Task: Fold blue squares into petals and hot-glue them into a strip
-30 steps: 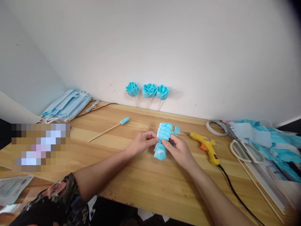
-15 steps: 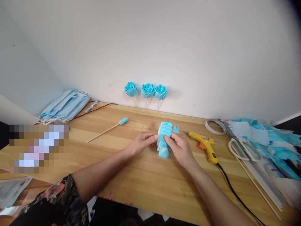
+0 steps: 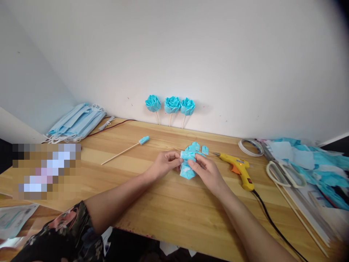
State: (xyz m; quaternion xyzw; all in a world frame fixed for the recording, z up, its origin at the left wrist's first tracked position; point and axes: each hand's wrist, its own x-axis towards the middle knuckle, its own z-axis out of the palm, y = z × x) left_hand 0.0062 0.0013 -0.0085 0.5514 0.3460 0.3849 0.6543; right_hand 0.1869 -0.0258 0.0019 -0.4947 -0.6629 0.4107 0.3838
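Note:
Between both hands is a blue folded fabric piece (image 3: 188, 171), with white patches on its surface. My left hand (image 3: 165, 165) pinches its left edge, thumb on top. My right hand (image 3: 205, 169) grips the right edge, also with the thumb above; its other fingers are partly hidden behind. Just beyond the fingers lie several small blue folded petals (image 3: 194, 146), one of them a separate petal (image 3: 205, 150) to the right. A wooden stick with a blue wrapped tip (image 3: 144, 140) rests on the table to the left.
Three blue fabric roses (image 3: 172, 104) on sticks lean against the wall. A yellow glue gun (image 3: 236, 165) with a black cord lies at right, near scissors (image 3: 285, 174), a tape roll (image 3: 251, 147) and blue scraps (image 3: 316, 158). Stacked face masks (image 3: 77, 122) sit at back left.
The blue pieces were stacked in a longer overlapping bundle in my hands. Now several petals lie on the table beyond, and a smaller piece is between my fingers.

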